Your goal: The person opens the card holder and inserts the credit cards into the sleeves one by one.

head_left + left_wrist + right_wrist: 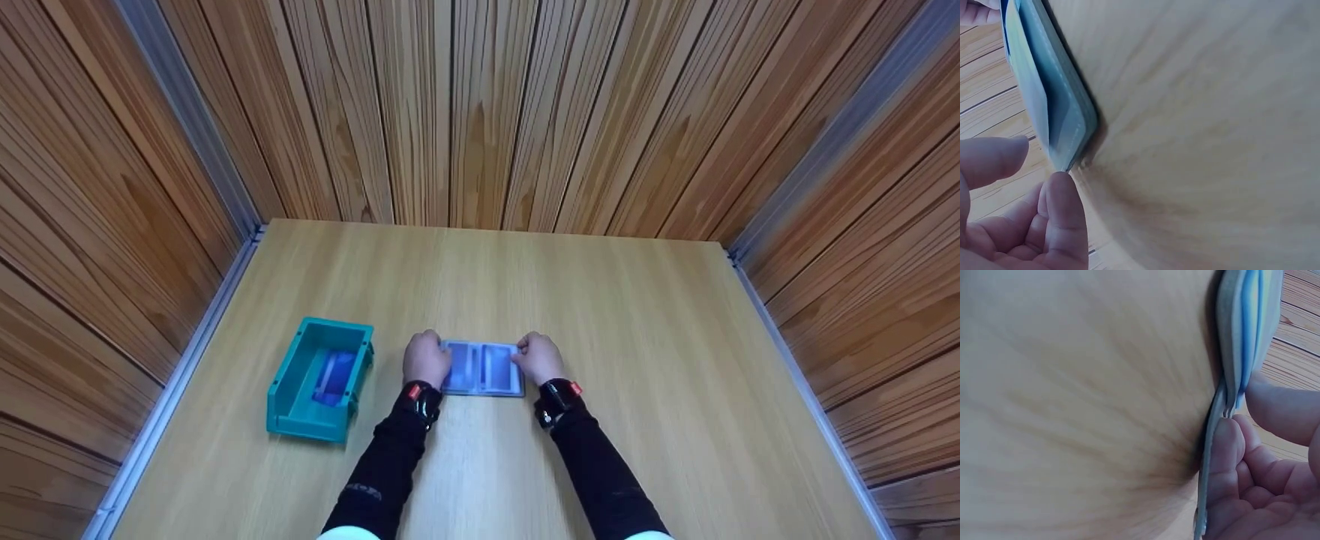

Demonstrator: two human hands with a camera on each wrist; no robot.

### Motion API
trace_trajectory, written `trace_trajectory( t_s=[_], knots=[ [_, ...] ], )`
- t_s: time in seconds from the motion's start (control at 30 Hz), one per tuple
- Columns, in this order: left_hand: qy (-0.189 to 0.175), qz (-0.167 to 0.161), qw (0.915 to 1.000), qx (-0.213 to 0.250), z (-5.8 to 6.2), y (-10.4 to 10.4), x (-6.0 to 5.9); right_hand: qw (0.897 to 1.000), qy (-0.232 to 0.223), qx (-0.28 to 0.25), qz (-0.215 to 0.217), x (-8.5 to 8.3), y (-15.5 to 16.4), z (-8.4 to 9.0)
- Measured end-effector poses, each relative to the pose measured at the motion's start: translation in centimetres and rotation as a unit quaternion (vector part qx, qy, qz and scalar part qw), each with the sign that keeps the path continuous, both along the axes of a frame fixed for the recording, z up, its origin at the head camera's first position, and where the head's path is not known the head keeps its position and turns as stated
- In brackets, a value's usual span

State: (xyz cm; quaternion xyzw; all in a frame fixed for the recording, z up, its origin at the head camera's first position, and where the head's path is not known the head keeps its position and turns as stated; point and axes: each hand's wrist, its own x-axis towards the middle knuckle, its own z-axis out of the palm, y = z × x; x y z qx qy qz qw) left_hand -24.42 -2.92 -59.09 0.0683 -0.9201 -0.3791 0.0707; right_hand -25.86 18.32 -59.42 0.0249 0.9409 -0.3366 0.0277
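Pinching opposite ends of the blue card sleeve point(482, 369) lying flat on the bench point(645, 375) beside the teal bin point(286, 397), the left hand point(426, 360) and right hand point(538, 358) should, I judge, lift evenly to avoid bending it.

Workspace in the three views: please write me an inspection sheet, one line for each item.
Surface: light wooden table, bare grain over most of it.
Job's things: flat blue card holder lying on the table between both hands; teal bin to its left, with something blue inside.
Clutter: nothing seen.
Grippers: left hand at the holder's left edge, thumb and fingers at its corner; right hand at the right edge, fingers against a thin loose layer there.
Cables: nothing seen; black bands on both wrists.
Surroundings: wooden slat walls on three sides, metal corner strips.
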Motion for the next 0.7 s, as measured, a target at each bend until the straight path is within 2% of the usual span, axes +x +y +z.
trace_trajectory(
  t_s=[0.33, 0.7],
  knots=[
    [-0.025, 0.014, 0.9995, -0.011, -0.36, -0.22, 0.22, 1.000, -0.006, -0.004, -0.004, 0.13, -0.04, 0.04],
    [-0.035, -0.005, 0.9994, 0.003, -0.12, -0.38, 0.28, 1.000, -0.003, 0.004, -0.002, -0.09, 0.06, -0.11]
  ],
)
